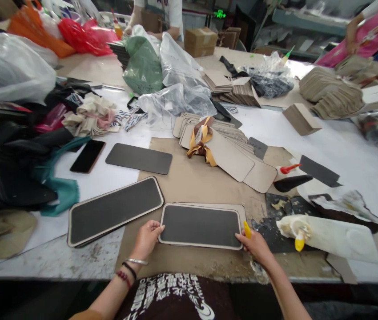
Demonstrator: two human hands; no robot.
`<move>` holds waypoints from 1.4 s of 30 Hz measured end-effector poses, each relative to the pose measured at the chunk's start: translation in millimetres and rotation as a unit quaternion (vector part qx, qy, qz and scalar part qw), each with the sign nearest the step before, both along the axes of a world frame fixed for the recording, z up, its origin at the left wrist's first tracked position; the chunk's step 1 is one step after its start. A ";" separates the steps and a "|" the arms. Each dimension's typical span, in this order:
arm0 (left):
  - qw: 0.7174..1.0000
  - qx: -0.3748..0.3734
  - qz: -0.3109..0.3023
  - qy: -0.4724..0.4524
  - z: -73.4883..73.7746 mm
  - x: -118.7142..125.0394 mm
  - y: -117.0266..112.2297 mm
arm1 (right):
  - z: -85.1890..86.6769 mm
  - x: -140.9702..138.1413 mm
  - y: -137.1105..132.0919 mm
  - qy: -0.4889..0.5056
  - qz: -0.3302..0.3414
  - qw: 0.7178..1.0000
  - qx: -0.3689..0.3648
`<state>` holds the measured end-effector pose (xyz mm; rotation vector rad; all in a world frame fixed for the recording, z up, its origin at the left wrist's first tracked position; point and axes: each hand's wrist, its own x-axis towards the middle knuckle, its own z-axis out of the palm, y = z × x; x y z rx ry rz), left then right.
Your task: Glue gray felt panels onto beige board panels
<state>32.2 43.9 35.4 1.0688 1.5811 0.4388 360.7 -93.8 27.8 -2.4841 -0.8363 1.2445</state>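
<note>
A dark grey rectangular panel with a beige border (200, 226) lies in front of me, over another beige-edged piece that shows behind it. My left hand (149, 238) pinches its lower left corner between thumb and fingers. At its right edge, my right hand (254, 244) grips the panel with thumb and finger. A yellow-tipped tool (247, 230) also sticks up from that hand; its kind is hidden. To the left rests a similar stack of bordered panels (115, 211), slightly turned. Behind it is a plain dark grey panel (138, 158).
A fanned pile of beige boards (229, 155) with a brown-yellow ribbon (201, 141) lies ahead. A white bottle with a yellow tip (332, 235) lies at right. Left are a phone (88, 156) and dark fabric (5, 164). Other people stand across the table.
</note>
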 end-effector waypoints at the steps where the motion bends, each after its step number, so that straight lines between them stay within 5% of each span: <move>1: 1.000 0.000 0.003 0.000 0.1 0.0 0.2 | -3.2 0.9 -0.4 0.003 -0.003 1.000 -0.001; 18: 1.000 0.001 -0.017 0.013 4.7 -1.7 1.6 | 5.5 -2.8 7.0 -0.040 0.004 0.999 -0.004; 32: 0.997 -0.025 -0.069 -0.007 13.7 -0.7 18.2 | 6.6 1.1 3.1 0.060 -0.011 0.998 0.036; 42: 0.998 0.020 -0.052 -0.021 -0.4 4.9 20.9 | -6.9 2.6 3.4 0.000 0.007 1.000 0.015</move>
